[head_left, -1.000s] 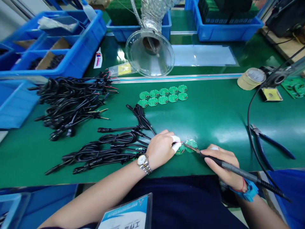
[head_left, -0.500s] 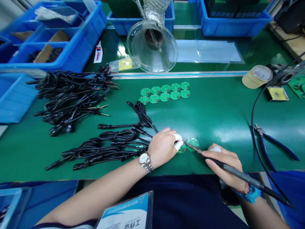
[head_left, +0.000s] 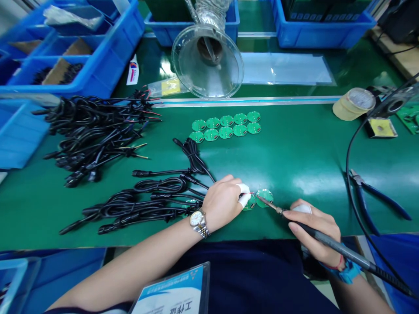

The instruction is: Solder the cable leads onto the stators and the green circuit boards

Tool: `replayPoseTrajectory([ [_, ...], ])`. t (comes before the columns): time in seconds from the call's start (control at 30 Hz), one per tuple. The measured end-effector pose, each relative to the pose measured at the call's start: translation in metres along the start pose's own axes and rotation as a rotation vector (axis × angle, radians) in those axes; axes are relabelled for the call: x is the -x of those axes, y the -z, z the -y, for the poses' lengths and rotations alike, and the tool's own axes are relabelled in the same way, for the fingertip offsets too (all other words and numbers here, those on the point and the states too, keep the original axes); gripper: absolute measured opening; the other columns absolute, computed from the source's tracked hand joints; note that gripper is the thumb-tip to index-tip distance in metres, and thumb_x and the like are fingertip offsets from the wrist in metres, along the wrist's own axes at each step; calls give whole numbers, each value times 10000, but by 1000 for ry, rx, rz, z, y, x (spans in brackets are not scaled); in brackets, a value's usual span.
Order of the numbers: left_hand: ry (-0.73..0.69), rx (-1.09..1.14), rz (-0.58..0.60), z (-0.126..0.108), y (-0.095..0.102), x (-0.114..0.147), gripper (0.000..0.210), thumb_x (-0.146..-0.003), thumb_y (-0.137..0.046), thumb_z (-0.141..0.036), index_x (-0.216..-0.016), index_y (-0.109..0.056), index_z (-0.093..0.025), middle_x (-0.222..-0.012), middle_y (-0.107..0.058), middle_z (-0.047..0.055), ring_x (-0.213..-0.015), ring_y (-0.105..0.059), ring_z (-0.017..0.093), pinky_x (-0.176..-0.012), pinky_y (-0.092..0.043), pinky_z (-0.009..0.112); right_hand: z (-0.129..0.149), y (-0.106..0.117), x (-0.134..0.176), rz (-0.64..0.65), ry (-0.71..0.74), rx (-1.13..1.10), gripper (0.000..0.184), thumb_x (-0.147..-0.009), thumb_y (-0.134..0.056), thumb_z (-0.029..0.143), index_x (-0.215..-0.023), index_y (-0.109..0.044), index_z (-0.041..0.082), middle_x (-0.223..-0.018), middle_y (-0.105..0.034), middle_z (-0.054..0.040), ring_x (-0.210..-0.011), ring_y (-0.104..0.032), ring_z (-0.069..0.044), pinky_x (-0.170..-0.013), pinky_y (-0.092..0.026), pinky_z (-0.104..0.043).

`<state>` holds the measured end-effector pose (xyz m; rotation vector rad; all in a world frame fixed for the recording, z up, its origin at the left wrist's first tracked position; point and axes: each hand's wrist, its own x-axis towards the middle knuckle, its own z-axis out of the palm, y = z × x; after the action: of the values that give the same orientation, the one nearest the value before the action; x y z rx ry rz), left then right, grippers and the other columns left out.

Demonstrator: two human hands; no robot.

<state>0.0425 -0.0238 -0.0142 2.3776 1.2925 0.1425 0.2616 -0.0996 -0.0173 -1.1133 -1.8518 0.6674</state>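
My left hand (head_left: 225,198), with white finger cots on thumb and forefinger, pinches a thin red wire (head_left: 251,192) over a round green circuit board (head_left: 250,203) that it partly covers. In my right hand (head_left: 317,229) is a soldering iron (head_left: 327,242), held like a pen. Its tip is over a second green board (head_left: 264,197), just right of the first; whether it touches, I cannot tell. Black cables (head_left: 131,207) lie in coils left of my left hand, and one more coiled cable (head_left: 194,157) lies above it.
Two rows of green boards (head_left: 225,126) lie further back. Cutting pliers (head_left: 366,196) are at the right beside the iron's cord (head_left: 348,152). A clear fume hood (head_left: 207,74) hangs at the back. A solder spool (head_left: 353,104) stands right; a cable pile (head_left: 98,131) and blue bins (head_left: 94,78) are left.
The soldering iron and my right hand have moved slightly right, and the tip has drawn away from the wire end. My left hand stays almost in place with the wire.
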Motion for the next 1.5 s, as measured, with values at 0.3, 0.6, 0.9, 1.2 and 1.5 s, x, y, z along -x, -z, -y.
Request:
replayPoseTrajectory([
  [0.3, -4, 0, -21, 0, -1, 1, 176, -823, -510, -260, -767, -668, -204, -670, -588, 12, -722, -471, 168, -609, -356, 281, -2, -9, -1, 24, -23, 17, 232, -737, -566, 77, -946, -645, 139, -747, -612, -65, -682, -565, -141, -592, -486, -284],
  [0.6, -10, 2, -27, 1, -2, 1, 157, -816, -524, -256, -784, -671, -212, -669, -584, 9, -725, -469, 170, -607, -360, 280, 5, -6, -7, 33, 21, 76, 240, -733, -558, 82, -938, -651, 163, -702, -612, -47, -678, -575, -148, -580, -493, -275],
  [0.9, -22, 5, -34, 2, -3, 1, 163, -820, -519, -259, -792, -672, -211, -669, -577, 13, -720, -464, 165, -612, -364, 278, 4, -7, -6, 41, 9, 63, 245, -728, -562, 79, -946, -649, 149, -708, -606, -51, -681, -571, -150, -586, -495, -286],
  [1.2, -21, -7, -29, 0, -1, 1, 159, -816, -523, -250, -784, -672, -208, -666, -579, 15, -710, -458, 167, -605, -356, 277, 11, -6, -11, 60, 82, 85, 264, -717, -556, 42, -940, -639, 155, -652, -572, -35, -659, -540, -144, -568, -491, -289],
  [1.5, -5, -4, -16, 0, -1, 0, 169, -821, -519, -262, -777, -673, -207, -663, -582, 13, -720, -463, 172, -611, -354, 281, 8, -10, -9, 62, 95, 99, 283, -711, -557, 35, -961, -628, 146, -651, -558, -34, -647, -530, -141, -555, -484, -292],
])
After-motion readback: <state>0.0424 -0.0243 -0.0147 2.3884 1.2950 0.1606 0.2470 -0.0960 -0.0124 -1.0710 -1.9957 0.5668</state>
